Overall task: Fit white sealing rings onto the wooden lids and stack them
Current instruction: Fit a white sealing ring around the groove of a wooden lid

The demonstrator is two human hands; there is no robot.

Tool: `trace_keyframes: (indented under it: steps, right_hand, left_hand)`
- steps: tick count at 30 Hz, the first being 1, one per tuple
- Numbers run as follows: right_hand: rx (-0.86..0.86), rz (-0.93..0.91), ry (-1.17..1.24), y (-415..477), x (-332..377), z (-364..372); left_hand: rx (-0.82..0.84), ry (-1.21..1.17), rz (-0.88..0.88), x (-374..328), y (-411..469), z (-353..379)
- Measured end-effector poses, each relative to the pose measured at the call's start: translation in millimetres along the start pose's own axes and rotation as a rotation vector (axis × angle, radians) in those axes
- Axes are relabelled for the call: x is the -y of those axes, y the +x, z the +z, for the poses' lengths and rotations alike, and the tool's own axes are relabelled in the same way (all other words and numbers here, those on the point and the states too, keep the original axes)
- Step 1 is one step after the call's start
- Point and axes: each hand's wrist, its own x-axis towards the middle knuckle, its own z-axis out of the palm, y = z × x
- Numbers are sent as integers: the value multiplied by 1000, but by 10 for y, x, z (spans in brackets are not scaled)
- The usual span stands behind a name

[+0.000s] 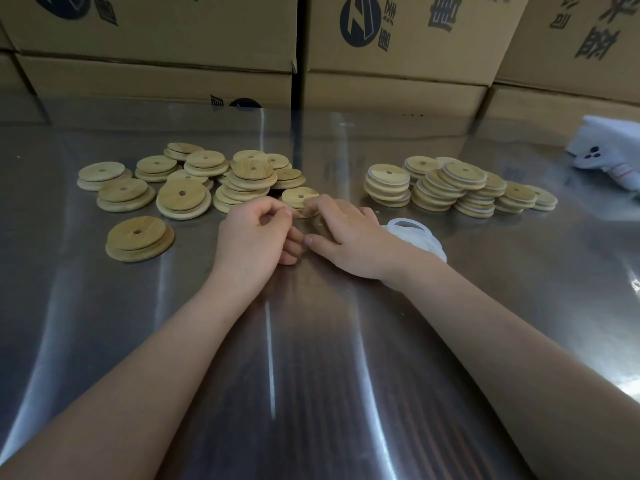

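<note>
A single wide-angle view comes from the person's head, looking forward and steeply down across the tabletop [311,375]. Both forearms enter from the bottom corners and run up toward the middle, so the camera sits close above the near edge. The far edge of the tabletop lies in the upper third, backed by a wall of cardboard boxes [156,29] that fills the top. The lens bends straight lines near the sides, and the tabletop's left and right edges fall outside the view.
</note>
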Motion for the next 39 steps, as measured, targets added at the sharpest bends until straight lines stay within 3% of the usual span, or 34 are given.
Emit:
trace_keyframes:
  steps: [6,16,21,26,33,39]
  right_hand:
    - [5,-45,64,-20,51,-79]
    - [-34,-116,152,-62,113,-175]
    - [-58,-186,144,-75,161,-196]
    - [-85,-229,181,-85,190,-182]
    - [-180,-162,145,-70,49,-209]
    - [-297,102,118,-52,-222,-322]
  left_hand:
    - [-69,23,28,17,17,-30]
    - [-169,269,174,44,36,-66]
    - [-87,456,191,24,28,-45]
    - [-18,733,80,33,7,20]
    - [3,914,12,92,48,11]
    - [19,986,-29,82,57,-21]
